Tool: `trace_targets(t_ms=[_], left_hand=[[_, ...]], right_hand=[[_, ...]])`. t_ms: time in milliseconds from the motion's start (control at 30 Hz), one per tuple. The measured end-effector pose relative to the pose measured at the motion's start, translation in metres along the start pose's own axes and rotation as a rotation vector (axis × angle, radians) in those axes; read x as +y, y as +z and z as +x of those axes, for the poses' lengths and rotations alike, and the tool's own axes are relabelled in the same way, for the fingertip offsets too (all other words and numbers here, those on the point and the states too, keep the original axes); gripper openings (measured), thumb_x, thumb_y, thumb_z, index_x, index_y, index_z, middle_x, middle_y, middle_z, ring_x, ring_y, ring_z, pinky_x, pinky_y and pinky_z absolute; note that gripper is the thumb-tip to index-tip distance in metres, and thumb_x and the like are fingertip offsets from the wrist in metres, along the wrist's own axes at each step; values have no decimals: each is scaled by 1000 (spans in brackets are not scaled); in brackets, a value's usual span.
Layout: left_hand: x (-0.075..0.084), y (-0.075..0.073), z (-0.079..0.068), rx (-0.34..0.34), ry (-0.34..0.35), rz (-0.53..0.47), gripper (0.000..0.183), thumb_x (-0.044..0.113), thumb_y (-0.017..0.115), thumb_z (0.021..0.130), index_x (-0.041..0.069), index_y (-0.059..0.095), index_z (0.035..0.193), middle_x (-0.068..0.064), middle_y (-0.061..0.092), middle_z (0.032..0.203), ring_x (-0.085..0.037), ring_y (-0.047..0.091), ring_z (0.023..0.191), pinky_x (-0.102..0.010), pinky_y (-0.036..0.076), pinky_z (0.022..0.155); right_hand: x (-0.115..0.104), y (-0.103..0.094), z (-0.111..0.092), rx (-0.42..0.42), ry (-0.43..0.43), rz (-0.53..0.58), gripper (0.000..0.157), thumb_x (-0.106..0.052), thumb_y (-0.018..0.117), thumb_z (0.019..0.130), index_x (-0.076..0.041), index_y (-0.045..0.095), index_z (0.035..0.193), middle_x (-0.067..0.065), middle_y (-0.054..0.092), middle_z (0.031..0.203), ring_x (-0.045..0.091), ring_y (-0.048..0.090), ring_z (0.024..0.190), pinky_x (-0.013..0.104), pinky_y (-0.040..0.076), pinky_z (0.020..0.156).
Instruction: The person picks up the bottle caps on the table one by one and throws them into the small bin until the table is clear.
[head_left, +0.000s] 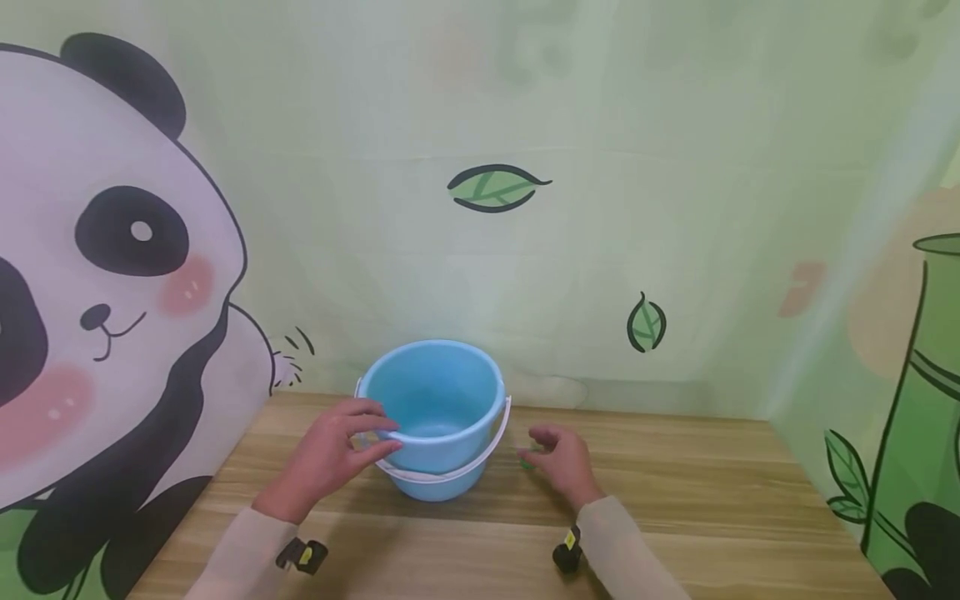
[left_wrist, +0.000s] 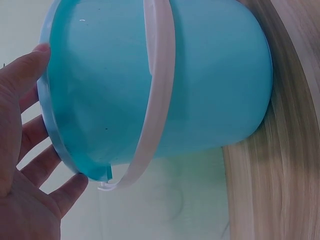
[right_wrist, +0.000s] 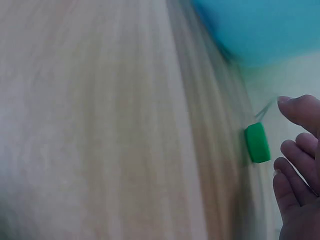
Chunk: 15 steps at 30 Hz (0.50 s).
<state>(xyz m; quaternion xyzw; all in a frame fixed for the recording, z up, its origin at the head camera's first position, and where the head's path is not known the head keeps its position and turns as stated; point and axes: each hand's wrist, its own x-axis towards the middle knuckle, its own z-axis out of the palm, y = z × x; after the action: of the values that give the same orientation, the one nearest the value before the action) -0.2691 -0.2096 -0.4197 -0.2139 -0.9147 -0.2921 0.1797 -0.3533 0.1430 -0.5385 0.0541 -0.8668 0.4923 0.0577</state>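
A light blue bucket (head_left: 442, 454) stands upright on the wooden table, its white handle (left_wrist: 159, 90) hanging down across the near side. At the bucket's left rim, my left hand (head_left: 333, 454) holds the edge, with the thumb on the outside and the fingers reaching over the rim; some fingertips are hidden in the left wrist view. To the right of the bucket is my right hand (head_left: 562, 462), fingers loosely bent and apart from the bucket. Close by its fingertips is a small green piece, like a bottle cap (right_wrist: 257, 143), mostly covered by the hand in the head view.
The wooden table (head_left: 697, 492) runs back to a pale green cloth backdrop (head_left: 585, 250) printed with a panda, leaves and bamboo. A dark wrist camera (head_left: 302, 555) is strapped at the left sleeve, another (head_left: 567, 552) at the right.
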Motion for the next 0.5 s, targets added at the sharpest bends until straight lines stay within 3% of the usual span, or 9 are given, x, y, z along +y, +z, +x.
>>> trace_targets(t_ms=[233,500], left_hand=[[0,1,0,-3,6,4,22,31,86,84,22,81,103,3,71,111,-20,65,108,-42,63,90],[0,1,-1,19,37,2,22,28,87,83,17,82,102,1,72,109,-21,65,106,-43,63,89]], right_hand=[[9,3,1,-11,-18,-7,40,-13,86,82,-2,71,117,16,73,118,31,70,108,47,58,98],[14,5,3,-31,-9,-18,36,-14,85,83,-5,72,116,12,75,117,28,70,109,47,57,100]])
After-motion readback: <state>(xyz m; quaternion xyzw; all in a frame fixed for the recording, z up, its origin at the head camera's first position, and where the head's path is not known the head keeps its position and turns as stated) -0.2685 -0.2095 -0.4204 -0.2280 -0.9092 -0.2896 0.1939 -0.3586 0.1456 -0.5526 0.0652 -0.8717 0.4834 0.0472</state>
